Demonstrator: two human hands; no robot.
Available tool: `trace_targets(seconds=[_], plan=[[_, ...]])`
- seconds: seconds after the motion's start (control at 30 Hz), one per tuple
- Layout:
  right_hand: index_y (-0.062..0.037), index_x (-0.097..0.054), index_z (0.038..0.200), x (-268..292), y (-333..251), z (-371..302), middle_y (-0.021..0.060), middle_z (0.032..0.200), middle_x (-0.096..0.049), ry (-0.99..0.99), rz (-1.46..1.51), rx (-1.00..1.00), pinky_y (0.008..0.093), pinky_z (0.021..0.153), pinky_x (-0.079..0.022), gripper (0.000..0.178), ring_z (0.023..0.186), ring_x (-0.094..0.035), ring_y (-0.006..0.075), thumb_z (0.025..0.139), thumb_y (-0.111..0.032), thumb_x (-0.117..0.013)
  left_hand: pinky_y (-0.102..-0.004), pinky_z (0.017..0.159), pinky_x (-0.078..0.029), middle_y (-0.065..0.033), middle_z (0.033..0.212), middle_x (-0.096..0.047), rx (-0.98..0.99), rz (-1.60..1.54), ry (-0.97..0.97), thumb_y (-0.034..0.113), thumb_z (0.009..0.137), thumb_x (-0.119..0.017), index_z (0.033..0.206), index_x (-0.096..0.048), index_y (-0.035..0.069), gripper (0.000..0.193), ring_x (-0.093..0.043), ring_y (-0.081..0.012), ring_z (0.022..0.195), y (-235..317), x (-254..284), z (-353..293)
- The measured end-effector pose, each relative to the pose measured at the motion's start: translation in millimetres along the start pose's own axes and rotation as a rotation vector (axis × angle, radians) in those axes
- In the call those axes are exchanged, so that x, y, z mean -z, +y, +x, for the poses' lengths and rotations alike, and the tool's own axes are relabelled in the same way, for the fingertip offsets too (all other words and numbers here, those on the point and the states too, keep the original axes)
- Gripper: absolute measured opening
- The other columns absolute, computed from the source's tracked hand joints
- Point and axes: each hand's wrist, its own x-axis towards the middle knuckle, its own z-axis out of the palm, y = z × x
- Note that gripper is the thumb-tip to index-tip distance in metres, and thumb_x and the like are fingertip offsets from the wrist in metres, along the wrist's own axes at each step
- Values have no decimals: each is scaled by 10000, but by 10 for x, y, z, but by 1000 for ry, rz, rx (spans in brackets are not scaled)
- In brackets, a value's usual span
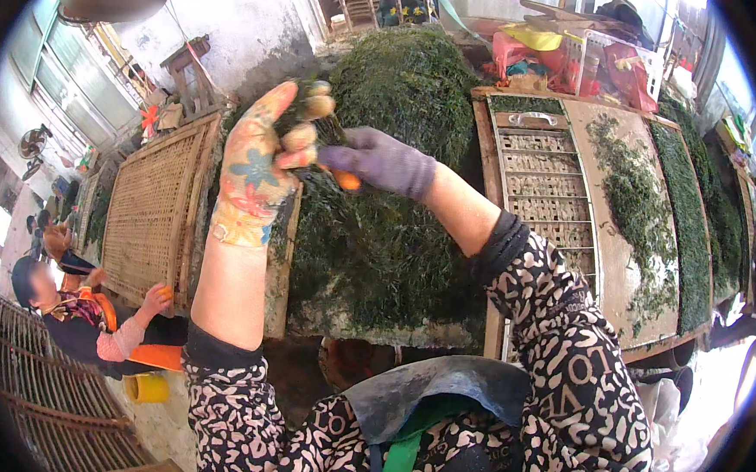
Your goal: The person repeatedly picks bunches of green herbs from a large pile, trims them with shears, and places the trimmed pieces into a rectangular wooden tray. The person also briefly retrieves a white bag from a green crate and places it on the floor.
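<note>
A large heap of dark green, stringy seaweed (405, 82) covers the table in front of me. Above its left side my left hand (257, 168), in a flower-patterned glove, is raised with the fingers curled around a tuft of the seaweed. My right hand (391, 163), in a purple glove, meets it from the right, its fingers closed on strands of the same tuft. Something small and orange (347, 180) shows under the right fingers; whether it is a glove tip or a tool I cannot tell. Motion slightly blurs the fingertips.
Right of the heap lies a slatted frame with a metal handle (532, 119), beside a board (588, 128) strewn with seaweed. A woven rack (155, 205) stands at left. Another person (86, 331) works at lower left, near a yellow bucket (145, 387). A white crate (609, 68) sits far right.
</note>
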Motion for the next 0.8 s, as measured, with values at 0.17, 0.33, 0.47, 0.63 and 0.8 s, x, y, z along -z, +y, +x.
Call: trace_targets(seconds=[0.17, 0.33, 0.47, 0.63, 0.8], plan=[[-87, -754, 1078, 332, 1035, -625, 44, 966, -711, 9, -188, -419, 266, 743, -514, 220, 846, -621, 98, 949, -248, -679, -233, 461, -323, -107, 1051, -721, -131, -34, 196, 211, 1028, -555, 1231, -619, -38, 328, -376, -80, 517, -68, 684, -397], [45, -675, 1203, 292, 1443, -703, 72, 1014, -725, 329, 33, -527, 279, 785, -523, 438, 872, -659, 139, 887, -252, -736, -215, 473, -306, -61, 1076, -717, -263, -221, 383, 325, 1034, -549, 1169, -653, 60, 315, -413, -58, 563, -484, 1192, -634], [20, -621, 1258, -251, 1069, -278, 106, 1039, -728, 215, -270, -341, 328, 799, -542, 506, 872, -679, 184, 876, -298, -716, -257, 474, -367, -66, 1044, -723, 428, -85, 432, 541, 978, -589, 1052, -677, 112, 444, -669, -155, 770, -1415, 1038, -692], [-29, -635, 1143, -617, 1179, -516, 37, 863, -689, 115, -163, -330, 289, 674, -513, 308, 737, -608, 94, 985, -292, -652, -421, 822, -560, -87, 945, -696, 39, -385, 559, 263, 1059, -509, 1114, -627, 17, 278, -681, -245, 869, -1527, 1106, -458], [-73, -599, 1116, -511, 1839, -1102, 162, 904, -693, 140, -693, -309, 400, 704, -516, 263, 819, -646, 307, 961, -283, -639, -387, 621, -530, 14, 680, -500, -151, -251, 530, 178, 1055, -501, 1005, -617, -3, 221, -490, -144, 570, -894, 1133, -394]])
